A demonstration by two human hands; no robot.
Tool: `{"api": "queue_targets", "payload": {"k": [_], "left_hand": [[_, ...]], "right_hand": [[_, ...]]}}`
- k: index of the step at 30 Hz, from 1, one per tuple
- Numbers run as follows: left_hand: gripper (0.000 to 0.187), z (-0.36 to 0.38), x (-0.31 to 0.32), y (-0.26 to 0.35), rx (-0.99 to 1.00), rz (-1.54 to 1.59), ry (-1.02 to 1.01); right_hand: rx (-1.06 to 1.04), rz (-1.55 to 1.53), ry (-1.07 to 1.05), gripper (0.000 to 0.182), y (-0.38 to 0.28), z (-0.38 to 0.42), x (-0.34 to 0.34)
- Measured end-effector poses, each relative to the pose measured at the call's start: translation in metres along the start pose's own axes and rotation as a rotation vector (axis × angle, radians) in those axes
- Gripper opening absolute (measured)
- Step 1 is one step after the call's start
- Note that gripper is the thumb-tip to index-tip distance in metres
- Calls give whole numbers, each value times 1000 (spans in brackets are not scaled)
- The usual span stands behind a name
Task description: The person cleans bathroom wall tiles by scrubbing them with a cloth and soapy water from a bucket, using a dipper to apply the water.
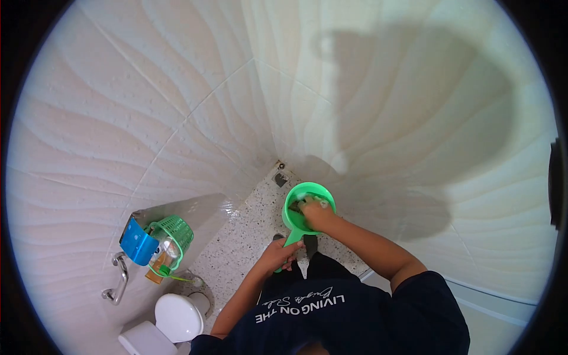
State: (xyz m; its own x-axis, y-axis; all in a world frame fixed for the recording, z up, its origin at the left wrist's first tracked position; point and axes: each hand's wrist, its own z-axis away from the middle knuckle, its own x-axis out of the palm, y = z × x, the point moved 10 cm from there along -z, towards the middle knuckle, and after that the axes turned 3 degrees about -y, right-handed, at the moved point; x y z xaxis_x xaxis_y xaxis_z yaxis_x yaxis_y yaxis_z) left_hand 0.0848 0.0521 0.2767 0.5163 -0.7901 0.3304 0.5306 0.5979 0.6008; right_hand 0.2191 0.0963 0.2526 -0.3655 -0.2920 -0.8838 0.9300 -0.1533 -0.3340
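A green plastic water dipper (288, 220) is held in front of my body, its round bowl facing up. My left hand (278, 255) is wrapped around the dipper's handle. Inside the bowl is my right hand (317, 214), its fingers curled and reaching down past the rim. White foam shows on the back of this hand and in the bowl. What the right fingers grip, if anything, is hidden in the dipper.
A green basket (182, 232) with bottles hangs on the left wall beside a blue holder (138, 242). Below are a metal grab bar (122, 278) and a white toilet (177, 318). A floor drain (281, 167) sits in the corner of the speckled floor (236, 239).
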Motion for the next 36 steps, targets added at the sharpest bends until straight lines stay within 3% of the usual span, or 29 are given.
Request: {"api": "queue_targets", "payload": {"k": [3,5,6,8,9,11,12,14,16,17,19,21,22,24,27,29,30,32,34,35,36], "left_hand": [[31,0,16,7,-12,-69,0],[31,1,27,7,-11,-82,-7],[31,0,30,9,-3,-80,-9],[31,0,35,11,-10,-101,-6],[32,-1,36,12,-18,-108,0],[32,-5,37,12,-35,-130,12],[32,-7,36,13,-39,-131,36],[33,-4,39,21,-28,-171,25],[33,-2,41,30,-14,-211,15],[34,1,38,30,-23,-218,38],[34,2,32,33,-29,-248,51],[32,3,22,31,-46,-264,90],[32,4,22,33,-47,-287,80],[31,7,20,34,-61,-299,92],[33,11,20,39,-82,-330,65],[33,14,21,42,-76,-349,61],[34,14,22,43,-65,-334,62],[36,17,26,47,-71,-390,53],[38,20,32,49,-104,-379,53],[39,21,35,51,-105,-376,34],[39,22,35,50,-122,-389,34]], "right_hand": [[68,42,106,29,10,2,8],[276,-144,-229,31,42,0,47],[284,-153,-212,31,43,6,35],[256,-361,56,30,40,29,-18],[270,-372,74,30,46,36,-26],[75,-532,463,28,48,61,-74],[90,-534,484,28,56,74,-83],[63,-817,679,25,77,119,-113],[84,-906,966,29,90,194,-171],[143,-796,1121,30,95,237,-197],[60,-903,1497,27,95,318,-243],[295,-97,1793,26,81,391,-264],[315,-88,1809,26,89,394,-268],[389,430,1945,23,74,401,-261],[655,481,1594,31,121,316,-204],[576,747,1392,33,125,259,-155],[608,747,1394,33,131,260,-132],[631,563,1176,34,160,261,-91],[874,613,1394,36,173,326,-97],[893,606,1385,36,176,349,-110],[956,463,1664,38,177,403,-128]]}}
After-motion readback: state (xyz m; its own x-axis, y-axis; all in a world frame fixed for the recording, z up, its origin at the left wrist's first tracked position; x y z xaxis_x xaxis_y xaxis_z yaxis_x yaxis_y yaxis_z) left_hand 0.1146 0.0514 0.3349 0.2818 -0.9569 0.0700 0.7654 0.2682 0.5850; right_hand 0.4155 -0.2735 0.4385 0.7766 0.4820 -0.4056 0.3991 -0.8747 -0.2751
